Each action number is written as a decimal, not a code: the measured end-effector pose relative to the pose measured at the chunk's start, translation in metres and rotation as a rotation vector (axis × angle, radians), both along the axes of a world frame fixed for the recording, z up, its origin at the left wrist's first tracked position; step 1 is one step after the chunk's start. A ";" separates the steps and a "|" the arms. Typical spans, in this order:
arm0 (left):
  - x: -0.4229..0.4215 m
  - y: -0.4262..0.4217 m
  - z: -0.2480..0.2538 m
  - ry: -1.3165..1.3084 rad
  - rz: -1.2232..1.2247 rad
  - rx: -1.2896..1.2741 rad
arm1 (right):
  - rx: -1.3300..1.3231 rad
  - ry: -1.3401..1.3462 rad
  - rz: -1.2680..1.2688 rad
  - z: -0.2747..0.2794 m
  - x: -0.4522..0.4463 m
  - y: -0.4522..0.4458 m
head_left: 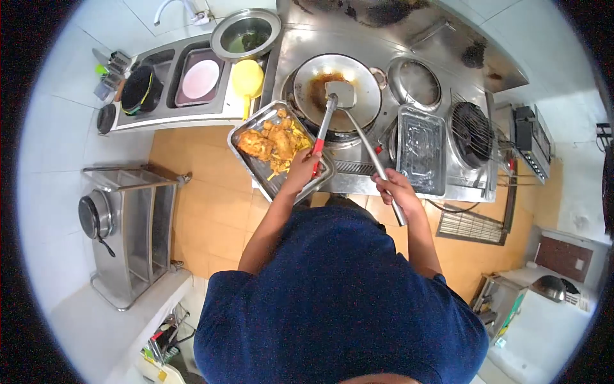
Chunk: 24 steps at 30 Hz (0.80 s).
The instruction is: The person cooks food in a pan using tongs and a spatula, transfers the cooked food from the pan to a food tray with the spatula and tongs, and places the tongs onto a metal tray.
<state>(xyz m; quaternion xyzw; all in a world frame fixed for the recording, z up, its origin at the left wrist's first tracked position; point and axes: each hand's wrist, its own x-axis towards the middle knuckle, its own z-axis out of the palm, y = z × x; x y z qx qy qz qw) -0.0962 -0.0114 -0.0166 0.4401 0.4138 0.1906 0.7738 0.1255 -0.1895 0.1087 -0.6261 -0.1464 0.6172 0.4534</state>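
Gripping spatula, blade beyond right hand

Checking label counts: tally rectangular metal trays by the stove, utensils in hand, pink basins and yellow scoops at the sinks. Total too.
Rectangular metal trays: 2 (food tray, stovetop tray)
Utensils in hand: 2 (red-handled utensil, spatula)
Pink basin: 1
Yellow scoop: 1
Total: 6

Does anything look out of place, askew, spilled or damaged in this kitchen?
Two things. The metal tray of fried food sits askew, its left part jutting past the steel stovetop and seemingly over the floor. The steel backsplash has dark, sooty-looking patches; whether that is grime or damage, I cannot tell.
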 end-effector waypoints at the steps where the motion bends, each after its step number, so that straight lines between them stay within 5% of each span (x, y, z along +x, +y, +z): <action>1: 0.002 -0.003 0.000 -0.011 0.017 -0.002 | -0.009 -0.018 0.016 -0.002 0.007 0.000; 5: 0.016 -0.012 -0.001 0.037 0.067 -0.010 | 0.090 -0.201 0.170 -0.013 0.026 -0.007; 16: 0.058 -0.049 0.028 0.045 0.189 -0.144 | 0.125 0.023 0.271 0.009 0.075 -0.026; 24: 0.091 -0.059 0.025 0.014 0.243 -0.169 | 0.180 -0.089 0.312 0.012 0.097 -0.033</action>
